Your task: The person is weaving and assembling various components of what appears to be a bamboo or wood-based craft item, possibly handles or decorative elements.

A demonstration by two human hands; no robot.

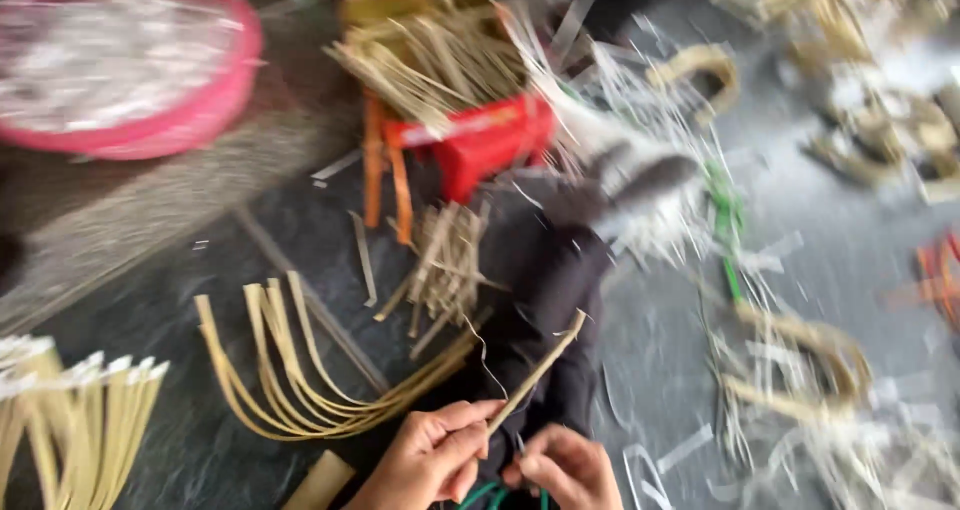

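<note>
Bamboo strip [535,372] pinched in left hand [432,460]; right hand [565,467] just beside

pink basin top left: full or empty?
Full, or close to it. The pink basin holds a pale whitish heap that reaches up near its rim. The frame is blurred, so I cannot tell what the contents are.

Your left hand [432,457] pinches a thin tan bamboo strip [538,370] that slants up past your fingertips — your right hand [565,467] curls just beside it. Left of your fingers fans a bundle of curved yellow bamboo strips [290,370]; well beyond them — a red plastic stool [485,140].
</note>
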